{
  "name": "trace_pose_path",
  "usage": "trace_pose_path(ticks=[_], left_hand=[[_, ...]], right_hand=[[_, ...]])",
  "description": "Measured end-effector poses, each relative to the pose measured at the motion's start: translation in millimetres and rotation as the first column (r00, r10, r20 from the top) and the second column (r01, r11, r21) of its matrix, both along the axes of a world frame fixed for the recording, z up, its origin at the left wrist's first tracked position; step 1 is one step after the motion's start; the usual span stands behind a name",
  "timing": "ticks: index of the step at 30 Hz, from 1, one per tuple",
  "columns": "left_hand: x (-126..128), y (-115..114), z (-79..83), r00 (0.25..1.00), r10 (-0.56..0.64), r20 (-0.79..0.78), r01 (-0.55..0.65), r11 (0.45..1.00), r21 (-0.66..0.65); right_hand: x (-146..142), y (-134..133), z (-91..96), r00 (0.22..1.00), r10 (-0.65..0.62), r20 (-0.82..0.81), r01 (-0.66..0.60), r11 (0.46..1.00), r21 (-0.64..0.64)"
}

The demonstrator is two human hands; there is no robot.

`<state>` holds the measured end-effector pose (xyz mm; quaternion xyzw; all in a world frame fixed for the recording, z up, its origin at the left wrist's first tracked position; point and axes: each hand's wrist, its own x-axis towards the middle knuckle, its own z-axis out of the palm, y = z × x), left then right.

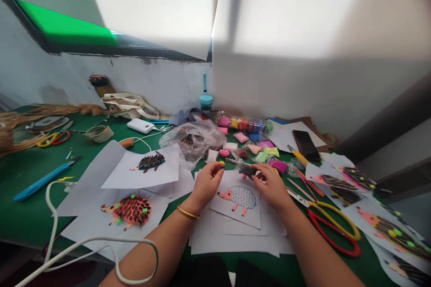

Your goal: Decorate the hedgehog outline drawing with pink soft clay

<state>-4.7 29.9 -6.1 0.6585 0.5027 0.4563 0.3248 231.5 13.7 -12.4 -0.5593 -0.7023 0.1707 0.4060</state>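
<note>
My left hand [206, 184], with a gold bangle at the wrist, is closed in a pinch. A small yellow piece of clay [222, 163] shows at its fingertips. In my right hand [270, 184] is a small clear packet of black clay [247, 170], gripped between thumb and fingers. Below both hands lies a hedgehog picture [243, 198] with a pink face and feet and a blue-patterned back, on top of several white sheets [232, 244]. Small packets of coloured clay [262, 157] are scattered just beyond the hands.
Scissors [333, 228] with red and yellow handles lie at right, near finished hedgehog pictures [392, 233]. More hedgehog pictures [131, 210] are at left, beside a white cable [101, 240] and blue cutter [43, 181]. Farther back are a plastic bag [198, 139] and phone [305, 145].
</note>
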Motion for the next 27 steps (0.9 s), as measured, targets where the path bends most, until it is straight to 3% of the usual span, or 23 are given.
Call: trace_pose_path(ticks=[7, 13, 23, 27], left_hand=[[-6, -2, 2.9, 0.97, -0.066, -0.233, 0.084, 0.994, 0.069], [-4, -8, 1.1, 0.875, -0.13, -0.466, 0.198, 0.975, 0.1], [-1, -11, 2.1, 0.795, -0.137, -0.591, 0.256, 0.959, 0.123], [-1, -12, 3.1, 0.782, -0.133, -0.609, 0.252, 0.961, 0.114]], right_hand=[[8, 8, -7.8, 0.997, -0.065, 0.051, 0.064, 0.998, 0.015], [14, 11, -6.0, 0.987, -0.159, -0.001, 0.159, 0.987, 0.005], [22, 33, -7.7, 0.958, -0.287, 0.015, 0.284, 0.954, 0.1], [19, 45, -4.6, 0.965, -0.25, 0.075, 0.241, 0.964, 0.109]])
